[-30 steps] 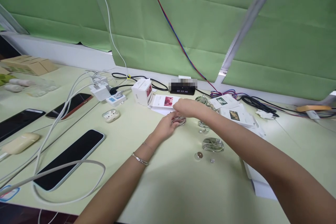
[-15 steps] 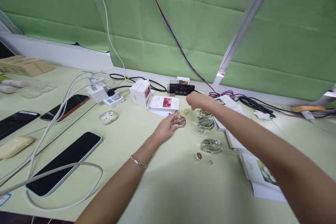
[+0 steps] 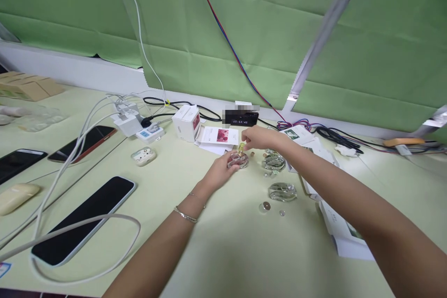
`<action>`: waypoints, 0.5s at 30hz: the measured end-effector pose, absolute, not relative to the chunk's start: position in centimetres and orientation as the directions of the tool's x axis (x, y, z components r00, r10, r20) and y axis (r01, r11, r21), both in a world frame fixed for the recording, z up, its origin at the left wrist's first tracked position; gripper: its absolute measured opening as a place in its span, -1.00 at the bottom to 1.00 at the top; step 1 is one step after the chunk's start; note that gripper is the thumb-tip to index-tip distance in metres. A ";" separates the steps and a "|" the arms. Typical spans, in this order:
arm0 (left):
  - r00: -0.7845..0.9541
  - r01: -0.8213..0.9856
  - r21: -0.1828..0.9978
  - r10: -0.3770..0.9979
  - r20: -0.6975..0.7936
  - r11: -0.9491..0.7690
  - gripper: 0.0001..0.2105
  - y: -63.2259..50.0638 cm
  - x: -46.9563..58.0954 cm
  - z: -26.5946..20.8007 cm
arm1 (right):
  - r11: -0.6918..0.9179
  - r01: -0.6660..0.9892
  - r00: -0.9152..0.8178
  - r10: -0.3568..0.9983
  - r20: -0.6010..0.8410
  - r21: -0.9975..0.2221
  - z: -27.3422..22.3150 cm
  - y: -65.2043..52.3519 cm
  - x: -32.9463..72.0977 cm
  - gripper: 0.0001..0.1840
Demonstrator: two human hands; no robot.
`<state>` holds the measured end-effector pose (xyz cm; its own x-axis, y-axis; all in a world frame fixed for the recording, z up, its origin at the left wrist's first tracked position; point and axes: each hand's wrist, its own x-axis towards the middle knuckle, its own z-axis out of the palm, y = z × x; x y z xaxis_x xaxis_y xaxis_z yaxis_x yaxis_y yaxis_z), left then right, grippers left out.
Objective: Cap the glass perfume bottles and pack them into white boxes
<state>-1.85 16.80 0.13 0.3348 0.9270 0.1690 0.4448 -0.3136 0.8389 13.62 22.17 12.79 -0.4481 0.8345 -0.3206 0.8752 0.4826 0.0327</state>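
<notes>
My left hand [image 3: 223, 170] is closed around the side of a pinkish glass perfume bottle [image 3: 238, 160] standing on the table. Directly over the bottle's neck, my right hand [image 3: 256, 138] pinches a small yellow cap [image 3: 241, 147]; whether the cap touches the neck is too small to tell. A tiny copper-coloured piece [image 3: 252, 154] lies just right of the bottle. Further right stand clear glass bottles, one upper bottle [image 3: 274, 162] partly behind another piece of glass and one nearer bottle [image 3: 282, 192]. A round silver cap [image 3: 265, 207] and a small clear bead [image 3: 282, 213] lie in front of them.
A white box [image 3: 186, 123] and an opened carton flap with a red flower picture [image 3: 223, 135] lie behind the bottle. A phone showing a timer [image 3: 240, 118] leans at the back. White cartons [image 3: 349, 233] lie right, under my right forearm. Phones [image 3: 87, 219] and cables fill the left.
My right hand has moved down and left, and the yellow cap has gone from the table to above the pinkish bottle in its fingers. My left hand still holds the bottle.
</notes>
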 end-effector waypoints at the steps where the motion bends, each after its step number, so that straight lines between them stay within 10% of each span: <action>1: 0.335 0.443 0.842 0.928 0.162 -0.307 -0.57 16.8 -1.8 0.1 | 0.506 0.862 -0.483 0.809 -0.336 -0.022 12.8 21.8 13.4 -0.58; 15: 0.315 0.442 0.866 0.945 0.092 -0.232 -0.35 17.2 -1.9 -1.0 | 0.635 0.771 -0.612 0.759 -0.221 0.049 11.6 21.1 14.5 -0.77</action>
